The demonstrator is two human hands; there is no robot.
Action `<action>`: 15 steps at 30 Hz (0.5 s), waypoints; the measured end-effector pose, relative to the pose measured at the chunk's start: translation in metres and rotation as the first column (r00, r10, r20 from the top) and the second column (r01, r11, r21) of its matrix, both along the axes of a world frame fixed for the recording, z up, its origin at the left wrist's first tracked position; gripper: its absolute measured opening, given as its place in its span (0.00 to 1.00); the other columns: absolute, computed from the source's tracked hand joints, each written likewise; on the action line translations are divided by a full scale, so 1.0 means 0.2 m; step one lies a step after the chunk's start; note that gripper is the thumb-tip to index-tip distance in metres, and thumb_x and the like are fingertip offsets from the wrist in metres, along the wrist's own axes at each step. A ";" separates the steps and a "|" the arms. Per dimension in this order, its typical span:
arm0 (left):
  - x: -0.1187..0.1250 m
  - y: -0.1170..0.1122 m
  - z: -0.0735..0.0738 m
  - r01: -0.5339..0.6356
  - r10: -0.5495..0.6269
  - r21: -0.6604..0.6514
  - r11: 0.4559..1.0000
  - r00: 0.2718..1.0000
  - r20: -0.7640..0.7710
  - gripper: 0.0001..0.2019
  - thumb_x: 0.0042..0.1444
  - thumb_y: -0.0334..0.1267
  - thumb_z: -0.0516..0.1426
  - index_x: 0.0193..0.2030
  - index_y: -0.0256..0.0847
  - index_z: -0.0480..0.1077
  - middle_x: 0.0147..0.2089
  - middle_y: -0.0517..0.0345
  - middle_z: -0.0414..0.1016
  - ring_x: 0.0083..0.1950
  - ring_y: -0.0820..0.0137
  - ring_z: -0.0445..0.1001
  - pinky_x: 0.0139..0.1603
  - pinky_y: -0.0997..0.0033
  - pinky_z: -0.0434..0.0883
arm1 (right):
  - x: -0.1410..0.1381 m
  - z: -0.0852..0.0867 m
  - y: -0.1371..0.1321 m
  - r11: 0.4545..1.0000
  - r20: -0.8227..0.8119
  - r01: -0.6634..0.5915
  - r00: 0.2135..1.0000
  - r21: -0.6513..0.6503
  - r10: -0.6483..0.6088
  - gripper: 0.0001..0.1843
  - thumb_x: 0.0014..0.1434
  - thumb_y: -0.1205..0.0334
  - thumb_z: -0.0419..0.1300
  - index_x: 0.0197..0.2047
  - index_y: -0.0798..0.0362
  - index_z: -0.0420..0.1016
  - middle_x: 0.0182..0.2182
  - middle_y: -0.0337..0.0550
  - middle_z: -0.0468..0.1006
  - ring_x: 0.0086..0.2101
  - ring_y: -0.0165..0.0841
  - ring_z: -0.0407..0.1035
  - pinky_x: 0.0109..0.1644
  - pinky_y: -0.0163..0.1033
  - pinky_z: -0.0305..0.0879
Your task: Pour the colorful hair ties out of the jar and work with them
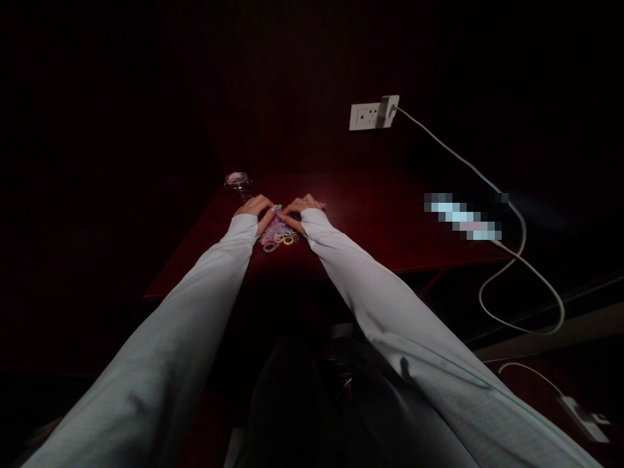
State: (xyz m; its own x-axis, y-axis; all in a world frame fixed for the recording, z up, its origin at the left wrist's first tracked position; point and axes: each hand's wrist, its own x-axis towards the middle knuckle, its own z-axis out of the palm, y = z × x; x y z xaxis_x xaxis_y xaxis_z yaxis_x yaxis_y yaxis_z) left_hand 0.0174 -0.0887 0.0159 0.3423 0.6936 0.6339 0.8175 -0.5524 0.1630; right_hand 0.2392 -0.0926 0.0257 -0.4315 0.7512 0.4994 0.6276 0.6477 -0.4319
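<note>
Pink bands [277,228] lie partly hidden by the hands [254,206] [303,203], whose grip I cannot tell.

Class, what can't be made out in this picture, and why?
Head view:
- What left hand and right hand hold, if anything: too small.
- Part of the ring pile: hidden by the hands.
- Inside the clear jar: too small, dim.
- Bright object at right: pixelated.
- Upper sleeves: cut off by bottom edge.

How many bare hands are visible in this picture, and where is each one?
2: the left hand at the left side of the pile of small multicoloured rings on the dark red table; the right hand at its right side.
</note>
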 end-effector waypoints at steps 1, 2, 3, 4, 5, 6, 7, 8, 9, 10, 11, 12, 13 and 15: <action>0.00 0.00 0.00 -0.004 0.004 0.002 1.000 1.000 -0.002 0.22 0.75 0.54 0.45 0.46 0.44 0.75 0.48 0.51 0.79 0.51 0.61 0.77 0.55 0.64 0.72 | 0.00 0.00 0.00 1.000 0.002 -0.006 1.000 0.001 0.006 0.17 0.70 0.44 0.62 0.46 0.44 0.88 0.47 0.45 0.84 0.52 0.44 0.65 0.60 0.50 0.59; 0.00 0.00 0.00 -0.011 0.011 0.003 1.000 1.000 -0.003 0.22 0.75 0.54 0.45 0.45 0.44 0.75 0.47 0.51 0.79 0.51 0.61 0.77 0.55 0.64 0.72 | 0.00 0.00 0.00 1.000 0.005 -0.007 1.000 0.000 0.007 0.17 0.70 0.44 0.62 0.47 0.44 0.88 0.47 0.45 0.84 0.52 0.44 0.65 0.60 0.50 0.59; 0.01 -0.01 0.00 -0.018 0.019 0.004 1.000 1.000 -0.004 0.22 0.75 0.54 0.45 0.44 0.44 0.75 0.47 0.51 0.79 0.51 0.62 0.77 0.54 0.65 0.72 | 0.00 0.00 0.00 1.000 0.007 -0.005 1.000 -0.003 0.005 0.17 0.70 0.44 0.62 0.47 0.44 0.88 0.47 0.45 0.84 0.52 0.44 0.65 0.60 0.49 0.59; 0.01 -0.01 0.00 -0.026 0.026 0.003 1.000 1.000 -0.006 0.22 0.75 0.53 0.45 0.43 0.44 0.75 0.46 0.51 0.79 0.50 0.62 0.76 0.53 0.65 0.72 | 0.00 0.00 0.00 1.000 0.009 0.000 1.000 -0.005 0.000 0.17 0.70 0.44 0.63 0.47 0.45 0.88 0.47 0.45 0.84 0.52 0.44 0.66 0.59 0.49 0.60; 0.01 -0.01 0.00 -0.030 0.030 0.002 1.000 1.000 -0.007 0.22 0.75 0.53 0.45 0.43 0.44 0.75 0.46 0.52 0.79 0.50 0.62 0.77 0.52 0.66 0.71 | 0.00 0.00 0.00 1.000 0.010 0.005 1.000 -0.007 -0.005 0.16 0.70 0.45 0.63 0.46 0.45 0.88 0.46 0.45 0.84 0.51 0.44 0.66 0.59 0.49 0.60; 0.01 -0.01 0.01 -0.034 0.034 0.001 0.999 0.999 -0.008 0.22 0.74 0.52 0.45 0.42 0.44 0.75 0.46 0.52 0.79 0.49 0.62 0.77 0.52 0.66 0.71 | 0.00 0.00 0.00 1.000 0.008 0.008 1.000 -0.005 -0.008 0.16 0.70 0.45 0.63 0.46 0.45 0.88 0.46 0.45 0.84 0.51 0.44 0.66 0.59 0.49 0.60; 0.01 -0.02 0.01 -0.036 0.036 -0.001 0.999 0.999 -0.008 0.21 0.74 0.52 0.45 0.41 0.44 0.75 0.45 0.52 0.79 0.49 0.62 0.77 0.51 0.66 0.71 | 0.00 0.00 0.00 1.000 0.004 0.005 1.000 -0.002 -0.005 0.16 0.70 0.45 0.63 0.46 0.44 0.88 0.46 0.45 0.84 0.51 0.43 0.66 0.59 0.49 0.61; 0.01 -0.02 0.01 -0.038 0.038 -0.004 0.999 0.999 -0.006 0.21 0.74 0.52 0.46 0.41 0.44 0.75 0.45 0.52 0.79 0.49 0.62 0.77 0.50 0.66 0.71 | 0.00 0.00 0.00 1.000 0.001 -0.003 1.000 0.001 0.003 0.16 0.70 0.45 0.63 0.46 0.44 0.88 0.46 0.44 0.84 0.51 0.43 0.66 0.59 0.50 0.61; 0.01 -0.02 0.01 -0.041 0.041 -0.007 0.999 0.999 -0.002 0.21 0.74 0.52 0.46 0.41 0.44 0.74 0.45 0.52 0.79 0.49 0.62 0.77 0.49 0.66 0.71 | 0.00 0.00 0.00 1.000 -0.005 -0.010 1.000 0.004 0.010 0.16 0.70 0.45 0.63 0.46 0.44 0.88 0.46 0.44 0.84 0.50 0.43 0.65 0.59 0.50 0.61; 0.01 -0.02 0.01 -0.043 0.043 -0.010 0.999 0.999 0.004 0.21 0.74 0.52 0.46 0.40 0.44 0.74 0.45 0.52 0.79 0.48 0.63 0.77 0.49 0.67 0.71 | 0.00 0.00 0.00 1.000 -0.009 -0.017 1.000 0.007 0.017 0.16 0.70 0.45 0.63 0.46 0.44 0.88 0.46 0.44 0.84 0.50 0.43 0.65 0.59 0.50 0.61; 0.02 -0.02 0.01 -0.047 0.047 -0.012 0.999 0.999 0.011 0.21 0.74 0.52 0.47 0.40 0.44 0.74 0.45 0.52 0.79 0.48 0.63 0.77 0.48 0.67 0.71 | 0.00 0.00 0.00 1.000 -0.011 -0.021 1.000 0.007 0.021 0.15 0.70 0.46 0.63 0.46 0.44 0.88 0.46 0.44 0.84 0.50 0.43 0.65 0.59 0.49 0.61; 0.02 -0.02 0.02 -0.050 0.050 -0.013 0.999 0.999 0.017 0.21 0.74 0.52 0.47 0.40 0.44 0.74 0.44 0.52 0.79 0.48 0.63 0.77 0.48 0.67 0.71 | 0.01 0.00 0.00 1.000 -0.012 -0.022 1.000 0.008 0.022 0.15 0.70 0.47 0.63 0.46 0.45 0.88 0.46 0.44 0.84 0.50 0.43 0.65 0.59 0.49 0.61; 0.02 -0.02 0.02 -0.051 0.051 -0.011 0.999 0.998 0.022 0.21 0.74 0.52 0.46 0.40 0.44 0.74 0.44 0.52 0.79 0.48 0.63 0.77 0.48 0.67 0.71 | 0.01 0.00 0.00 1.000 -0.010 -0.023 1.000 0.007 0.023 0.14 0.70 0.48 0.63 0.46 0.45 0.88 0.46 0.44 0.84 0.50 0.42 0.65 0.59 0.48 0.60; 0.02 -0.03 0.02 -0.055 0.055 -0.006 0.998 0.998 0.028 0.21 0.74 0.52 0.46 0.40 0.44 0.74 0.44 0.51 0.79 0.47 0.63 0.76 0.48 0.67 0.71 | 0.01 0.00 0.00 1.000 -0.010 -0.024 1.000 0.008 0.024 0.13 0.69 0.49 0.64 0.46 0.44 0.88 0.46 0.44 0.84 0.50 0.42 0.65 0.59 0.48 0.60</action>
State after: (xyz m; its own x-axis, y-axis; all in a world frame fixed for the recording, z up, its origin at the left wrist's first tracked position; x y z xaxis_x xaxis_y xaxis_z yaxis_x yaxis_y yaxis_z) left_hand 0.0209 -0.0938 0.0194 0.2856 0.7139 0.6393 0.8415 -0.5061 0.1892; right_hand 0.2403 -0.0921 0.0252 -0.4442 0.7366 0.5100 0.6072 0.6660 -0.4332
